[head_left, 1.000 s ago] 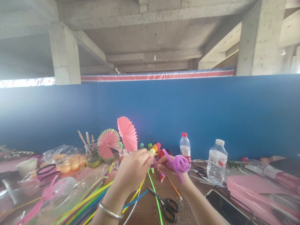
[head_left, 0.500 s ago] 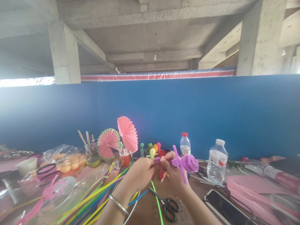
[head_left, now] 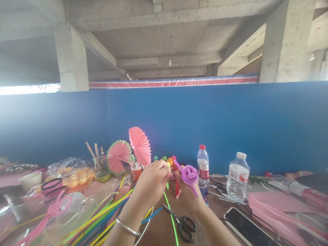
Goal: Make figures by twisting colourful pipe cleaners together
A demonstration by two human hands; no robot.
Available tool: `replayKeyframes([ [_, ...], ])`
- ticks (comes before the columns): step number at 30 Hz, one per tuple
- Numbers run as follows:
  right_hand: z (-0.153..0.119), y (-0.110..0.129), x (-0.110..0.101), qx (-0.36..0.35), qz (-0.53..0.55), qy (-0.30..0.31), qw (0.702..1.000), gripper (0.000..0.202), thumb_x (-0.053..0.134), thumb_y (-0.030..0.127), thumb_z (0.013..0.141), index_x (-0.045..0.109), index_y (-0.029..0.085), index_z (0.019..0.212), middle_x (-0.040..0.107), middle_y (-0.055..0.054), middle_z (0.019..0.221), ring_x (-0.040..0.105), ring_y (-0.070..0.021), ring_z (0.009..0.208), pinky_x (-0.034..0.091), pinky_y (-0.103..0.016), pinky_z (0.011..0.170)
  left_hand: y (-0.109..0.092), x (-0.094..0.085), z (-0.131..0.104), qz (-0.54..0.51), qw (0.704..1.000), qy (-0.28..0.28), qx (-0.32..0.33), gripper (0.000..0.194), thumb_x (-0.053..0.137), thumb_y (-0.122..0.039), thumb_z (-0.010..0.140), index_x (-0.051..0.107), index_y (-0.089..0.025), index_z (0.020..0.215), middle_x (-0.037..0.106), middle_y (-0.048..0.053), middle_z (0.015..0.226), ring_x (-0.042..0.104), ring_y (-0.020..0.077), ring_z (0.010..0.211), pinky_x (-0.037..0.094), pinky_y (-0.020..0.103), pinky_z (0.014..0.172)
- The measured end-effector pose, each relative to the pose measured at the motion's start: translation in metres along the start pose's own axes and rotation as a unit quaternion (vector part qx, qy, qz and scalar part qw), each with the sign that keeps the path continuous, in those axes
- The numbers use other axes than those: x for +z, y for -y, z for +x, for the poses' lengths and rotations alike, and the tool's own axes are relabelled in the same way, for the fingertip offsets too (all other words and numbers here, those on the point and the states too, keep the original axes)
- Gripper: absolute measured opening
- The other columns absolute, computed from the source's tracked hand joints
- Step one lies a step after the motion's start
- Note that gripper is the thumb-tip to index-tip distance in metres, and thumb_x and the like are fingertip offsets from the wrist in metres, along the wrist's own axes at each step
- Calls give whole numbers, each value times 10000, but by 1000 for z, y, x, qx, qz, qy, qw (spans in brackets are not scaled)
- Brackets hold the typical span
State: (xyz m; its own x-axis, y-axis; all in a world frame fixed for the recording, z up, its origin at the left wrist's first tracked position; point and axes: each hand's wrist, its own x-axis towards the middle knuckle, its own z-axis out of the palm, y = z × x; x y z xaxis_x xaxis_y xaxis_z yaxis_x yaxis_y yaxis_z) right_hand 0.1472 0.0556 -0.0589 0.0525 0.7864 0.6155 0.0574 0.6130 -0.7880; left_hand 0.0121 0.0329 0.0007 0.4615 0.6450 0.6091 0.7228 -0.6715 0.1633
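A purple pipe-cleaner flower (head_left: 190,175) with a coiled round head and two straight ends sticking out sits in my right hand (head_left: 191,196). Its head now faces toward me, and the fingers behind it are partly hidden. My left hand (head_left: 158,177), with a silver bangle on the wrist, is closed on the flower's stem end, close against the right fingers. Just behind the hands stand several small pipe-cleaner flowers (head_left: 170,160) in yellow, orange, pink and green. A green pipe cleaner (head_left: 173,222) lies on the table below, crossing the black scissors (head_left: 185,225).
Loose coloured pipe cleaners (head_left: 107,213) lie at the left. Behind them are a bag of orange balls (head_left: 79,177) and pink paper fans (head_left: 140,145). Two plastic bottles (head_left: 238,177), a phone (head_left: 247,225) and pink sheets (head_left: 274,205) are on the right. A blue partition (head_left: 179,119) stands behind.
The purple flower has turned from pointing right to facing me and shifted left. My left hand has rolled over and risen slightly at the stem.
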Motion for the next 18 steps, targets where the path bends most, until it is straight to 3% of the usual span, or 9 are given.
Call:
replayKeyframes([
  [3, -2, 5, 1, 9, 34, 48, 998, 124, 475, 236, 770, 538, 203, 670, 518, 14, 633, 484, -129, 592, 403, -229, 560, 4, 0, -2, -107, 993, 16, -49, 307, 285, -235, 873, 524, -179, 687, 520, -18, 647, 469, 112, 598, 348, 220, 573],
  [7, 1, 4, 1, 52, 88, 34, 994, 75, 509, 256, 762, 521, 205, 708, 463, 47, 569, 443, -98, 471, 372, -210, 458, 8, 1, -3, -189, 975, 4, -114, 320, 315, -315, 862, 545, -184, 681, 488, -42, 569, 420, 92, 509, 316, 203, 498],
  [11, 4, 0, -1, 47, 96, 40, 993, 39, 570, 232, 726, 558, 201, 705, 505, 35, 590, 472, -109, 492, 380, -224, 468, 17, 4, -1, -278, 948, 22, -153, 289, 396, -333, 821, 587, -173, 675, 520, -29, 558, 475, 103, 523, 342, 206, 491],
  [13, 4, -1, -2, 44, 101, 35, 993, 31, 603, 211, 697, 575, 200, 686, 532, 23, 609, 491, -123, 517, 397, -239, 489, 22, 9, 1, -359, 916, 39, -176, 270, 447, -343, 794, 588, -155, 662, 539, -18, 565, 512, 108, 519, 378, 216, 504],
  [18, 3, -1, -4, 3, 65, -5, 998, 57, 614, 227, 694, 608, 195, 647, 583, -4, 646, 540, -160, 617, 447, -298, 614, 29, 26, 4, -548, 802, 76, -225, 282, 542, -402, 732, 552, -123, 692, 528, -8, 578, 506, 84, 445, 387, 211, 463],
])
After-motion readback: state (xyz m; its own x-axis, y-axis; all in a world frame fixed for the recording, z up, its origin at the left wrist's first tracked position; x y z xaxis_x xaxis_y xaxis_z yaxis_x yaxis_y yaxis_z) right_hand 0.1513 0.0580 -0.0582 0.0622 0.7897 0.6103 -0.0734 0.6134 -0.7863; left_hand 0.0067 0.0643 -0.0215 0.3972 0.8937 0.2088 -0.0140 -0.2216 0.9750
